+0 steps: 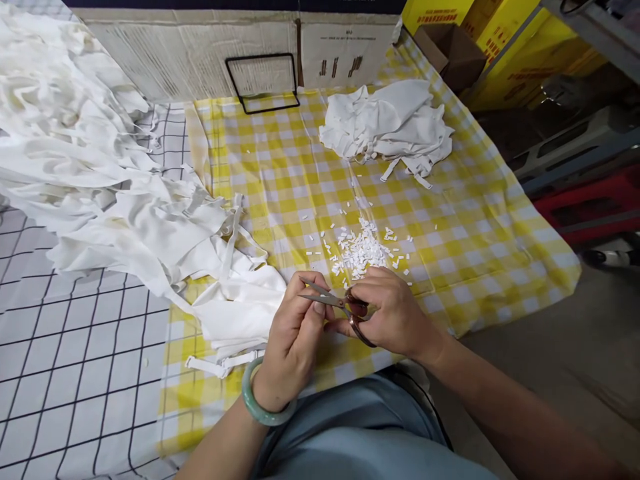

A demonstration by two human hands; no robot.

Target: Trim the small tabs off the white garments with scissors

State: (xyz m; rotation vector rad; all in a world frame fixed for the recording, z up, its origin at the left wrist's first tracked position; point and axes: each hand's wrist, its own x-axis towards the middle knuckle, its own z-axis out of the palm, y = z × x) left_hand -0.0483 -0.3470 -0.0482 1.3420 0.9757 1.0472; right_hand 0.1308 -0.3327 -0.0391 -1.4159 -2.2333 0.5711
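My right hand is closed round the handles of a pair of scissors. Their blades are slightly apart and point left, across the thumb and fingertips of my left hand. That hand is pinched, and a white garment runs in behind it; the bit between the fingertips is mostly hidden. A thin white strap with small sliders lies by the left wrist, which wears a green bangle. Just beyond both hands lies a scattered pile of small white snippets.
A large heap of white garments covers the left side. Another white bundle lies at the back right of the yellow checked cloth. A black wire stand leans near a cardboard box. Yellow boxes stand beyond.
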